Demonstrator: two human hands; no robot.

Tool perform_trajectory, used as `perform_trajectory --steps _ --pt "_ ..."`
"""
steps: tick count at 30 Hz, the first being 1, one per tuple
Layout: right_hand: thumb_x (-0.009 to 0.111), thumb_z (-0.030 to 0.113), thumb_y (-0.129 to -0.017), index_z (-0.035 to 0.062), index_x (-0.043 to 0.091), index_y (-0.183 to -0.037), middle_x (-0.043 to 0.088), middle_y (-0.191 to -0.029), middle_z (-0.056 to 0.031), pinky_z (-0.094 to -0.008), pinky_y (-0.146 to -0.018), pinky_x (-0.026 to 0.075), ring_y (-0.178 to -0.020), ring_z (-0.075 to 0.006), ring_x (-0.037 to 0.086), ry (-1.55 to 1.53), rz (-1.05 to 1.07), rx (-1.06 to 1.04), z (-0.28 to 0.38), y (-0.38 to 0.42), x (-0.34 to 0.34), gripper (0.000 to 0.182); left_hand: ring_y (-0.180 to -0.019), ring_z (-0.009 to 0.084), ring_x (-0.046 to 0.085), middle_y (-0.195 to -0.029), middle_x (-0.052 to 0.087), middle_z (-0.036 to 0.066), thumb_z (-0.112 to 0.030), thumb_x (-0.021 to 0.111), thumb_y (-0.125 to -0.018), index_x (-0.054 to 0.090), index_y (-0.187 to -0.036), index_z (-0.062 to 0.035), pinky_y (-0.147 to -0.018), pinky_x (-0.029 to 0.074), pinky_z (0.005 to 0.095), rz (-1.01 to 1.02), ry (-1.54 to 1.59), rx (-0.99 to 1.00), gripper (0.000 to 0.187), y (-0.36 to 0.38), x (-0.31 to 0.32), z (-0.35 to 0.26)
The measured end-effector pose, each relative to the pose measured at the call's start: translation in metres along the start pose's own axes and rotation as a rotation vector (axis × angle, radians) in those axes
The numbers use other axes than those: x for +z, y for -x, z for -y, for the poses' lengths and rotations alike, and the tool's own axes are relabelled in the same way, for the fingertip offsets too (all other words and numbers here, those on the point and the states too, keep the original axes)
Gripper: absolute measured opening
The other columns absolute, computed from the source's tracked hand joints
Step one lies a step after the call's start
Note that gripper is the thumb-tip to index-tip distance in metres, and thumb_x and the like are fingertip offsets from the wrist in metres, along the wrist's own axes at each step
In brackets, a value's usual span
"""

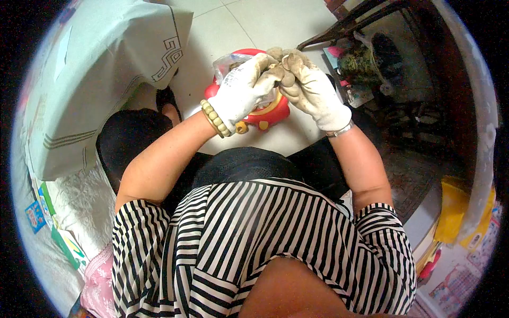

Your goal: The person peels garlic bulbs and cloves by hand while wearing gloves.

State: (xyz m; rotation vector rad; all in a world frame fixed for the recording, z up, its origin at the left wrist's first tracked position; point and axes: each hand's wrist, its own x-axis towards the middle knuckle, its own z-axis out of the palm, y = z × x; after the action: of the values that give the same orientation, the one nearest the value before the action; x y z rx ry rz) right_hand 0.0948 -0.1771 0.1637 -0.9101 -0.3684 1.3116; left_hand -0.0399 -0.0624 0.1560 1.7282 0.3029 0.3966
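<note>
My left hand (245, 85) and my right hand (313, 94) both wear white work gloves, stained brown at the fingers. Their bent fingertips meet over a red container (278, 115), pinched closely together. I cannot tell what small thing, if any, sits between them. A clear plastic bag (225, 63) lines the container and sticks up past its rim beside my left hand. Much of the container's inside is hidden under the gloves. On my left wrist is a pale bead bracelet (214, 118); a metal band (340, 130) circles the right one.
Pale floor tiles (233, 26) lie beyond the container. At the left hangs a light green cloth (106, 69) with a dark pattern. Dark wooden furniture (424, 100) stands at the right, a yellow bag (460, 212) below it. My knees flank the container.
</note>
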Motion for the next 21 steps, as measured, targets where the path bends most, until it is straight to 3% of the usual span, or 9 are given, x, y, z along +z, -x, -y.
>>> perform_trajectory --steps 3,7,9,11,13,14,17,19,21 --pt "0.04 0.018 -0.095 0.0043 0.047 -0.119 0.059 -0.107 -0.0075 -0.0291 -0.074 0.054 -0.09 -0.0169 0.061 -0.018 0.025 0.013 0.001 0.001 0.0 0.029 -0.083 0.0118 0.055 -0.093 0.059 0.009 -0.017 0.053 -0.087 0.052 -0.104 0.0011 -0.076 0.046 0.0259 -0.05 -0.078 0.104 0.025 -0.002 0.002 0.009" --pt "0.043 0.02 -0.094 0.0039 0.047 -0.119 0.059 -0.106 -0.009 -0.0299 -0.078 0.052 -0.092 -0.0187 0.061 -0.047 0.016 0.009 -0.005 -0.009 -0.004 0.03 -0.084 0.0124 0.057 -0.095 0.059 0.009 -0.015 0.052 -0.087 0.052 -0.106 0.0016 -0.077 0.047 0.026 -0.079 0.007 0.096 0.025 -0.004 0.001 0.014" --pt "0.046 0.023 -0.093 0.0038 0.047 -0.119 0.059 -0.106 -0.0094 -0.0282 -0.079 0.051 -0.093 -0.019 0.06 -0.025 0.01 0.005 -0.006 -0.011 0.0 0.032 -0.091 0.0217 0.059 -0.098 0.06 0.014 -0.017 0.052 -0.086 0.052 -0.11 -0.0005 -0.079 0.046 0.0282 -0.156 0.241 -0.037 0.03 -0.008 0.002 0.014" --pt "0.04 0.02 -0.094 0.0043 0.049 -0.115 0.058 -0.107 -0.0122 -0.0414 -0.087 0.048 -0.098 -0.0245 0.058 -0.046 -0.085 0.04 -0.002 -0.009 0.01 0.028 -0.093 0.0198 0.059 -0.097 0.061 0.013 -0.018 0.053 -0.086 0.053 -0.111 -0.0007 -0.08 0.046 0.026 -0.121 0.264 -0.001 0.031 -0.006 -0.003 0.005" --pt "0.04 0.023 -0.094 0.0045 0.049 -0.114 0.058 -0.108 -0.0125 -0.0434 -0.088 0.047 -0.099 -0.0261 0.057 -0.099 -0.048 0.055 -0.013 -0.015 -0.002 0.029 -0.088 0.0155 0.06 -0.097 0.063 0.009 -0.016 0.057 -0.085 0.057 -0.109 -0.0012 -0.081 0.047 0.0277 -0.037 -0.086 0.036 0.029 -0.005 -0.009 -0.009" --pt "0.039 0.027 -0.094 0.0047 0.05 -0.114 0.058 -0.108 -0.0127 -0.0454 -0.089 0.046 -0.1 -0.0277 0.057 -0.149 -0.011 0.073 -0.018 -0.018 -0.009 0.031 -0.088 0.019 0.062 -0.099 0.064 0.01 -0.022 0.059 -0.083 0.059 -0.108 -0.0033 -0.082 0.047 0.0278 -0.06 -0.423 0.152 0.031 -0.007 -0.01 0.0" --pt "0.038 0.03 -0.094 0.005 0.05 -0.113 0.058 -0.107 -0.0123 -0.0474 -0.089 0.045 -0.097 -0.0292 0.057 -0.195 -0.055 0.13 -0.017 -0.014 0.004 0.034 -0.089 0.0224 0.062 -0.099 0.064 0.011 -0.026 0.061 -0.082 0.058 -0.109 -0.0039 -0.083 0.046 0.0283 -0.025 -0.389 0.082 0.035 -0.009 -0.005 0.007" --pt "0.038 0.031 -0.094 0.0055 0.05 -0.113 0.059 -0.106 -0.0118 -0.0471 -0.089 0.045 -0.096 -0.0297 0.057 -0.254 -0.027 0.168 -0.022 -0.021 -0.006 0.034 -0.089 0.0182 0.061 -0.098 0.064 0.01 -0.025 0.061 -0.082 0.058 -0.109 -0.0021 -0.081 0.046 0.0276 -0.008 -0.348 0.077 0.035 -0.009 -0.007 0.003" --pt "0.036 0.032 -0.094 0.0047 0.05 -0.112 0.059 -0.105 -0.0126 -0.0467 -0.088 0.045 -0.096 -0.0313 0.057 -0.22 -0.058 0.184 -0.025 -0.025 -0.013 0.035 -0.087 0.0138 0.06 -0.096 0.064 0.008 -0.024 0.06 -0.084 0.058 -0.108 -0.001 -0.079 0.047 0.0263 0.011 -0.051 -0.121 0.034 -0.012 -0.009 0.013"
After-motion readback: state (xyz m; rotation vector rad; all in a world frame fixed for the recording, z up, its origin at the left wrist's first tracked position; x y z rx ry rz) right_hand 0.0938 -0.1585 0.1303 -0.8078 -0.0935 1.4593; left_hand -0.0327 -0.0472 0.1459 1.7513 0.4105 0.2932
